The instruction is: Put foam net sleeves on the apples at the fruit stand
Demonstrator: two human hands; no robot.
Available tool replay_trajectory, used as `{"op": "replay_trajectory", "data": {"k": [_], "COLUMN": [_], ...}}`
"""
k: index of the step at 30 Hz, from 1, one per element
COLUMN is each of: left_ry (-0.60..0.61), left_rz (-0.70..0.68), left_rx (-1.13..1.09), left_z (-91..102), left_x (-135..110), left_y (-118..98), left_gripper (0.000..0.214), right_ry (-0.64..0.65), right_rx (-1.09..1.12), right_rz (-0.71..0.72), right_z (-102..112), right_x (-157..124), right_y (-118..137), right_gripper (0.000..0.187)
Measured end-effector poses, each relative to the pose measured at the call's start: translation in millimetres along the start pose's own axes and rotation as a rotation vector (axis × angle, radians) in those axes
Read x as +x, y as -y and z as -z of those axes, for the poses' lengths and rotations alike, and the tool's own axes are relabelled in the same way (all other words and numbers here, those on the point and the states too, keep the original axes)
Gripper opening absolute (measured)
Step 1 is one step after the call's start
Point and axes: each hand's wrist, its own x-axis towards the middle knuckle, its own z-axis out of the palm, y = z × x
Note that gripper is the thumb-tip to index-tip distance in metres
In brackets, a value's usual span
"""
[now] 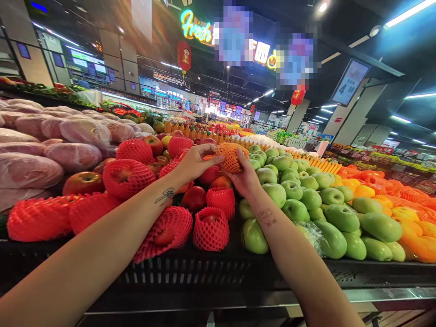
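A round fruit in an orange foam net (232, 156) is held up between my two hands, above the line where red and green apples meet. My left hand (197, 161) pinches the net's left side with thumb and fingers. From below and the right, my right hand (244, 175) grips the same fruit; part of its fingers is hidden behind it. The kind of fruit inside cannot be made out. Under my left hand lie red apples (193, 199), many in red foam nets (211, 229). Green apples (275, 194) are heaped just right of my right hand.
Plastic-wrapped pinkish produce (85, 131) is piled at the left. Oranges (417, 243) lie at the far right. A black slotted crate edge (190, 272) and a metal rail (391, 295) run along the front. A price sign (350, 81) hangs at upper right.
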Motion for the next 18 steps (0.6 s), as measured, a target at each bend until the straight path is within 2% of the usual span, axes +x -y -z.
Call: {"op": "replay_trajectory", "data": {"k": [8,9,11,14,16,18], "left_ry": [-0.003,-0.005,0.019,0.145,0.203,0.209], "left_rz": [0.007,-0.012,-0.072,-0.208,-0.3,-0.331], "left_rx": [0.092,0.099,0.144,0.292,0.372,0.417], "left_z": [2.6,2.5,1.4,-2.3,-5.1,-6.4], "left_x": [1.1,-1.0,-6.1,-12.6,-14.1,-13.1], "left_y": [5.4,3.0,-2.9,-9.4,-9.7,-8.1], "left_gripper": [0.043,0.045,0.064,0.089,0.089,0.083], "right_ry": [-0.059,-0.068,-0.09,-0.129,-0.137,-0.114], "right_rx": [-0.085,-0.085,-0.095,-0.131,-0.17,-0.214], "right_rz": [0.023,0.038,0.063,0.115,0.136,0.127], "right_z": [-4.6,-4.9,-5.1,-5.3,-5.9,-6.8], "right_x": [-1.4,-1.2,-0.9,-0.8,-1.4,-2.5], "right_y": [4.8,5.3,5.8,3.6,0.6,-2.2], "right_gripper": [0.038,0.038,0.037,0.037,0.042,0.05]}}
